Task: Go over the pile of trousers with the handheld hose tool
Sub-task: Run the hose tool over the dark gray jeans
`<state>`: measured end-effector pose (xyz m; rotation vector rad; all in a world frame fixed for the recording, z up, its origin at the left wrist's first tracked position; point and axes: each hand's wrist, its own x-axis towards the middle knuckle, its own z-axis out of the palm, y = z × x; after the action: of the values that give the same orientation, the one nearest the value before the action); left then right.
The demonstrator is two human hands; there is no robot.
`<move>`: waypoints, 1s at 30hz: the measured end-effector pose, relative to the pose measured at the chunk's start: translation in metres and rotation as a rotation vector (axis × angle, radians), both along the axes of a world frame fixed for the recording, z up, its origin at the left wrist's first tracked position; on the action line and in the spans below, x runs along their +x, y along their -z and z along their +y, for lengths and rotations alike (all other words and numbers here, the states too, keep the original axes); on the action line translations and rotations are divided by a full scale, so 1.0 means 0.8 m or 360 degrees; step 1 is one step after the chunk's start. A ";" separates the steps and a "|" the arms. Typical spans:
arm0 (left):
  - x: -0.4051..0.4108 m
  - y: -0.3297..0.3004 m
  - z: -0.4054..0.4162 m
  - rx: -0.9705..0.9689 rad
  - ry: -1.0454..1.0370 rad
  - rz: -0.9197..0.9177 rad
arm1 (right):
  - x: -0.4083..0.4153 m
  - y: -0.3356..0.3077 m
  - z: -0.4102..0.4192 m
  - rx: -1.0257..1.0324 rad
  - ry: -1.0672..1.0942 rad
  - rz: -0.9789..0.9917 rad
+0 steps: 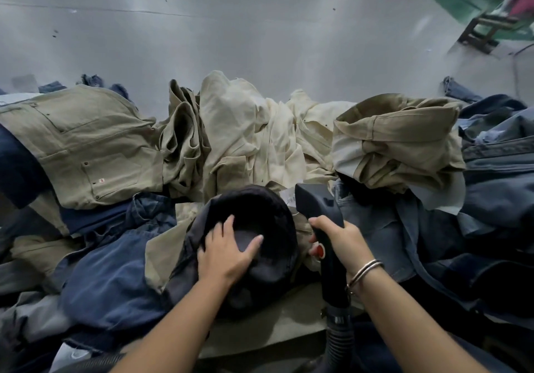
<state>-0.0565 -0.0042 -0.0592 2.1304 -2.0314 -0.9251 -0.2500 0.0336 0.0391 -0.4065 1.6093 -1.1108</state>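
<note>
Heaped trousers (260, 141) crowd every side, while the bare grey floor (231, 34) beyond lies open.

No lettering, label or number on the trousers or hose tool can be read.

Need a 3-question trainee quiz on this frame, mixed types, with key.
1. True or false: the right hand grips the hose tool by its handle.
2. What does the left hand rest on?
A. khaki trousers
B. dark trousers
C. the floor
3. Fill in: the button on the tool handle, beside the right thumb, is ____.

Key:
1. True; its fingers wrap the handle, and the hose trails down from it.
2. B; the palm lies on the dark trousers, fingers spread.
3. Red; see the button.
</note>
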 end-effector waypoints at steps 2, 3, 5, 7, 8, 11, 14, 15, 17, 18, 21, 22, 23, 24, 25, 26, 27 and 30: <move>0.005 0.011 0.000 0.0114 0.0048 -0.0232 | 0.001 -0.001 -0.004 -0.0042 -0.0021 -0.0001; 0.010 0.014 0.002 0.0099 0.0097 -0.0417 | 0.003 -0.002 -0.006 -0.0055 -0.0055 0.0013; 0.016 0.014 0.000 0.0122 0.0079 -0.0604 | 0.010 -0.003 -0.010 -0.0073 -0.0141 0.0055; 0.009 -0.002 -0.009 0.0238 -0.0111 -0.0367 | 0.020 -0.003 -0.014 -0.0113 -0.0225 0.0018; -0.002 -0.014 -0.012 0.0297 -0.0183 -0.0138 | 0.024 -0.005 -0.015 -0.0137 -0.0271 -0.0008; -0.054 -0.073 -0.017 0.0314 -0.0403 0.1178 | 0.028 -0.025 -0.021 -0.0259 -0.0398 -0.0070; -0.105 -0.147 -0.017 0.0335 -0.0468 0.2187 | 0.012 -0.075 -0.030 -0.0517 -0.0288 -0.0093; -0.121 -0.167 -0.022 0.0273 -0.0396 0.2320 | 0.003 -0.100 -0.033 -0.0626 -0.0223 -0.0066; -0.152 -0.210 -0.037 0.0156 -0.0184 0.2545 | -0.019 -0.155 -0.040 -0.0849 -0.0136 0.0052; -0.168 -0.233 -0.047 0.0108 -0.0071 0.2654 | -0.030 -0.184 -0.044 -0.0940 -0.0104 0.0140; -0.220 -0.296 -0.081 -0.0020 0.0190 0.2844 | -0.063 -0.256 -0.056 -0.1103 0.0003 0.0429; -0.237 -0.307 -0.093 -0.0022 0.0240 0.2836 | -0.073 -0.271 -0.059 -0.1135 0.0027 0.0486; -0.254 -0.313 -0.106 -0.0054 0.0289 0.2708 | -0.083 -0.281 -0.063 -0.1145 0.0042 0.0519; -0.270 -0.313 -0.118 -0.0116 0.0341 0.2472 | -0.091 -0.285 -0.065 -0.1126 0.0051 0.0528; -0.283 -0.309 -0.130 -0.0165 0.0378 0.2113 | -0.098 -0.281 -0.069 -0.1076 0.0062 0.0519; -0.294 -0.297 -0.139 -0.0200 0.0378 0.1687 | -0.105 -0.272 -0.072 -0.1000 0.0073 0.0502; -0.299 -0.279 -0.143 -0.0221 0.0312 0.1318 | -0.110 -0.257 -0.075 -0.0908 0.0086 0.0493; -0.281 -0.225 -0.131 -0.0186 0.0192 0.1212 | -0.115 -0.192 -0.079 -0.0620 0.0130 0.0490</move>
<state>-0.2816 -0.1094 0.1205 1.2975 -1.7486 -1.3260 -0.3422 -0.0298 0.1929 -0.8061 1.6820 -1.4865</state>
